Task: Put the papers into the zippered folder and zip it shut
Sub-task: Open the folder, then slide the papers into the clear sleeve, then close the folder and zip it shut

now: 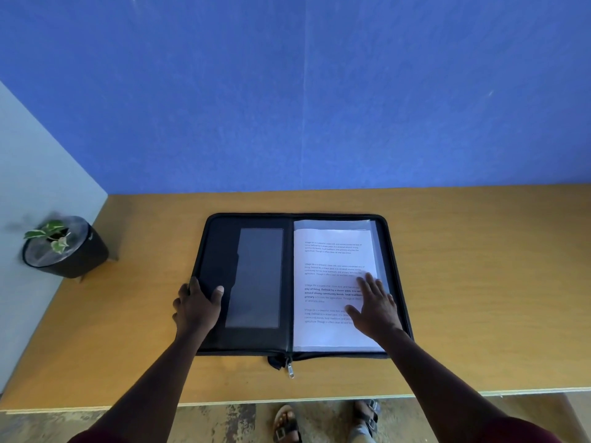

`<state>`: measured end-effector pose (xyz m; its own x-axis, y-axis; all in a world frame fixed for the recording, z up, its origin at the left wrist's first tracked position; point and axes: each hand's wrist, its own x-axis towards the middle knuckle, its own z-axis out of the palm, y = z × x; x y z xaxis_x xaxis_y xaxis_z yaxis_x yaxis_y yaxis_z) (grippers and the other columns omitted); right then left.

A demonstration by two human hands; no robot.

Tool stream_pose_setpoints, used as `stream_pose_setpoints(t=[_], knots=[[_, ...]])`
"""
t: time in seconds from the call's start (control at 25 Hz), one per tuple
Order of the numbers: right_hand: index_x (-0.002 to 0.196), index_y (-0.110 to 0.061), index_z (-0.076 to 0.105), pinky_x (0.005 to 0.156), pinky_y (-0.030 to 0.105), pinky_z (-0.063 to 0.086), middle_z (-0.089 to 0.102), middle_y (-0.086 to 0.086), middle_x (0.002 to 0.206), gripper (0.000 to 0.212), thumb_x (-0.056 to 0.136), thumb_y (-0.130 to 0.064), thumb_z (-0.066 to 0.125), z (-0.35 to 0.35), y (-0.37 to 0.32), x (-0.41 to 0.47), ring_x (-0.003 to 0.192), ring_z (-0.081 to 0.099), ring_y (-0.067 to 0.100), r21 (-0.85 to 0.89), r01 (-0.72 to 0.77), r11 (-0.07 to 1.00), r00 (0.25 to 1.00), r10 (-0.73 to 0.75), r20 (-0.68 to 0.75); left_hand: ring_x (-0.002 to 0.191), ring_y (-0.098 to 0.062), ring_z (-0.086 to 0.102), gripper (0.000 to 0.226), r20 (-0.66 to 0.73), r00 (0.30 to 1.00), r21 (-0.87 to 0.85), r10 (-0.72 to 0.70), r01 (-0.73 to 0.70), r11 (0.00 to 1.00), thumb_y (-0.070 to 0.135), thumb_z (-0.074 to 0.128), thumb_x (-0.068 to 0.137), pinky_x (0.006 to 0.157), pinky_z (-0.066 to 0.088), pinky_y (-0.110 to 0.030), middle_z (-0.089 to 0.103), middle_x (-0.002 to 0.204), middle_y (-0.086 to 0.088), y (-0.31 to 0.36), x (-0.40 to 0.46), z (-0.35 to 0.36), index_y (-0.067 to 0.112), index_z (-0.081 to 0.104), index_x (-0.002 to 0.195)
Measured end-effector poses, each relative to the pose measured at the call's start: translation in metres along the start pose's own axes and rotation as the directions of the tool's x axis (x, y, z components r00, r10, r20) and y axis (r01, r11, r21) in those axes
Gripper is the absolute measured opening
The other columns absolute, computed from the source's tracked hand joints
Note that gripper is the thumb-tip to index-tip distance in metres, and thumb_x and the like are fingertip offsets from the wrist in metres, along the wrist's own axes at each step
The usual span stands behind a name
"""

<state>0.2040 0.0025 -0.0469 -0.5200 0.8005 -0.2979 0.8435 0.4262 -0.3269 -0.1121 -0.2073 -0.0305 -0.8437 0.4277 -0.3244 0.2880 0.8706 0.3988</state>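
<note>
Black zippered folder (256, 282) lies open flat at frame centre on the desk (463, 282), long axis running near-to-far w/ spine down the middle; looks light, semi-stiff covers, hinges easily, so best taken at an outer edge to fold over. Papers (329, 260) sit in its right half, thin and floppy, likely to slide, text top pointing to the far side. Left hand (196, 306) grip curled on the left cover edge, right hand (374, 310) spread flat on the sheets; zip pull (290, 369) hangs at bottom centre.
</note>
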Motion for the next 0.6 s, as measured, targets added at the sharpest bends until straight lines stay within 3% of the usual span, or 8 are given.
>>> stream_pose_setpoints(t=[0.28, 0.44, 0.6], knots=[[0.154, -0.022, 0.015, 0.12, 0.049, 0.016, 0.002, 0.002, 0.166, 0.081, 0.091, -0.051, 0.055, 0.0, 0.0, 0.0, 0.152, 0.001, 0.026, -0.039, 0.01, 0.999, 1.0, -0.011, -0.013, 0.127, -0.046, 0.04, 0.07, -0.153, 0.981, -0.003, -0.121, 0.122, 0.993, 0.058, 0.041, 0.097, 0.101, 0.033, -0.06, 0.043, 0.143, -0.025, 0.034, 0.003, -0.033, 0.008, 0.034, 0.145], [0.153, -0.021, 0.017, 0.118, 0.049, 0.018, 0.004, 0.002, 0.165, 0.081, 0.089, -0.052, 0.056, -0.001, 0.0, -0.001, 0.152, 0.003, 0.026, -0.052, 0.021, 0.998, 0.999, -0.022, -0.024, 0.117, -0.044, 0.052, 0.064, -0.2, 0.978, -0.007, -0.064, 0.064, 0.998, 0.053, 0.048, 0.096, 0.096, 0.042, -0.055, 0.049, 0.135, -0.023, 0.05, 0.0, -0.056, 0.009, 0.04, 0.142], [0.153, -0.022, 0.017, 0.118, 0.049, 0.02, 0.005, 0.001, 0.165, 0.081, 0.089, -0.053, 0.055, -0.002, 0.0, -0.002, 0.152, 0.004, 0.025, -0.064, 0.027, 0.998, 0.999, -0.029, -0.017, 0.108, -0.039, 0.06, 0.059, -0.262, 0.965, -0.062, 0.01, -0.027, 0.998, 0.049, 0.051, 0.096, 0.079, 0.048, -0.045, 0.053, 0.134, -0.016, 0.068, -0.014, -0.074, 0.012, 0.043, 0.14]])
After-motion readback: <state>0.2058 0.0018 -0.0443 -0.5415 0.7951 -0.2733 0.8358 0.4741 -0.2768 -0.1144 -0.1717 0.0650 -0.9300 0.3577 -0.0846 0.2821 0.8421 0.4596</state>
